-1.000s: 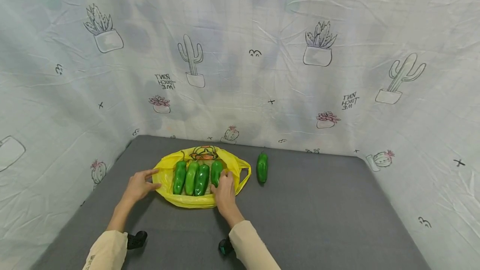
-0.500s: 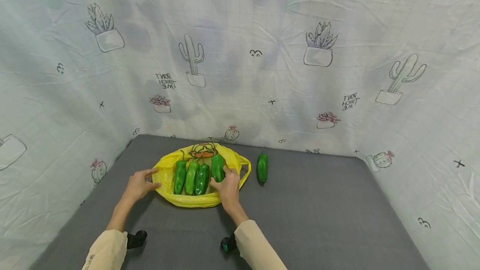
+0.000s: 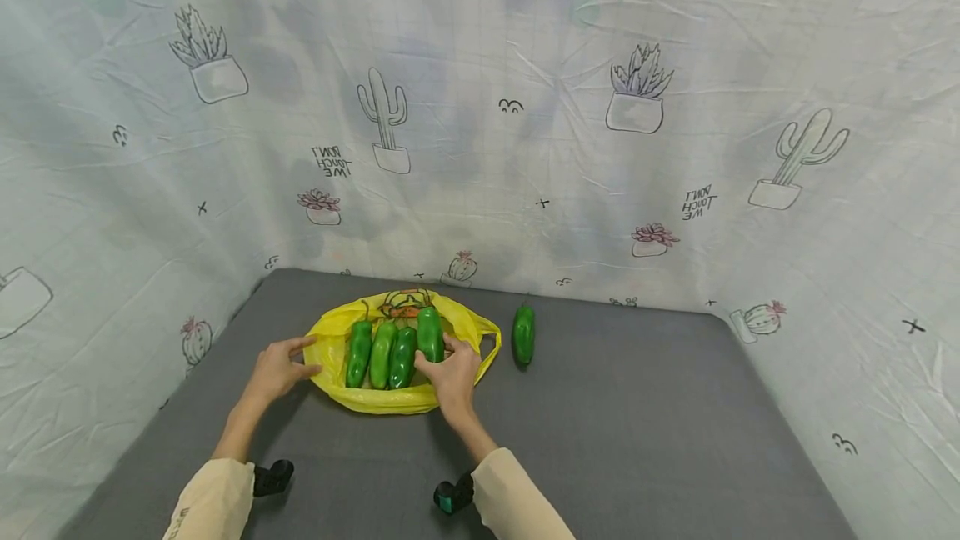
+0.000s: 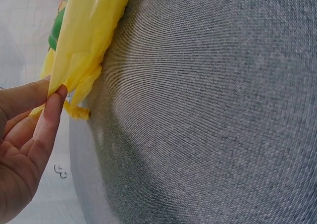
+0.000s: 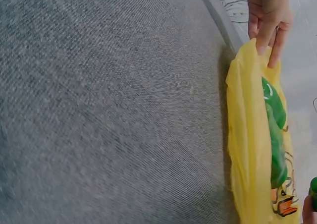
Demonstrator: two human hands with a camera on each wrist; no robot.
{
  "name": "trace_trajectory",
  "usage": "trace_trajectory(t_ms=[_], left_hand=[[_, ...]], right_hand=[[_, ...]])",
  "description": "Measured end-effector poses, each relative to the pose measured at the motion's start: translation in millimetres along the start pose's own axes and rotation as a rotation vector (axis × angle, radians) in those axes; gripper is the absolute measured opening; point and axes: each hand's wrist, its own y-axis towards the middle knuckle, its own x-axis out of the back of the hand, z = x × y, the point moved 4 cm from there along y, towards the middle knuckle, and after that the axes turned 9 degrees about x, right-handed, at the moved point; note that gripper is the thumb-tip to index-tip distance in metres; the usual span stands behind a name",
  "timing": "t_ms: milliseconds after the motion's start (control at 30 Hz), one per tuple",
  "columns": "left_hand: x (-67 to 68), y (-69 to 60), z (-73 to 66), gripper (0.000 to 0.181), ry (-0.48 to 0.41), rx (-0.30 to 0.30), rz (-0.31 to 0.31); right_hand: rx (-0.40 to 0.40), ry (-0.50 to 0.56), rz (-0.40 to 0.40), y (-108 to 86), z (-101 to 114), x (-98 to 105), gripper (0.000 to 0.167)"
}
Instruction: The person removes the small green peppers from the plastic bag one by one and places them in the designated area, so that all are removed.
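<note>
A yellow plastic bag (image 3: 390, 403) lies on its side, its mouth spread wide. Three green peppers (image 3: 381, 354) lie side by side in it. My left hand (image 3: 274, 373) pinches the bag's left edge; in the left wrist view, thumb and fingers (image 4: 45, 122) nip the thin yellow plastic (image 4: 94, 26). At the bag's right side, my right hand (image 3: 455, 373) holds another green pepper (image 3: 430, 332) between thumb and fingers, beside the three. Only a fingertip (image 5: 309, 211) of that hand shows at the right wrist view's edge.
One more green pepper (image 3: 523, 336) lies on the grey tabletop (image 3: 630, 415), right of the bag. The bag's handle loop (image 3: 491, 348) sticks out toward it. A pale curtain (image 3: 480, 148) with printed cacti hangs behind and at both sides.
My right hand has raised its pepper a little and shifted it slightly right, then back left toward the other peppers. My left hand has kept its grip on the bag's edge.
</note>
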Motion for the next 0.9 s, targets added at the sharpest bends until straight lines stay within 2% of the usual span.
trace_trajectory(t_ms=[433,733,900], left_hand=[[0.7,-0.3,-1.7,0.058,0.000,0.022,0.017],[0.5,-1.7,0.3,0.058,-0.020,-0.003,0.010],[1.3,-2.8,-1.3,0.058,-0.018,0.002,0.018]], right_hand=[[0.042,-0.029,0.001,5.5,0.1,12.7,0.048],[0.062,-0.002,-0.092,4.6,0.2,24.9,0.046],[0.082,0.071,-0.198,4.1,-1.9,33.6,0.044]])
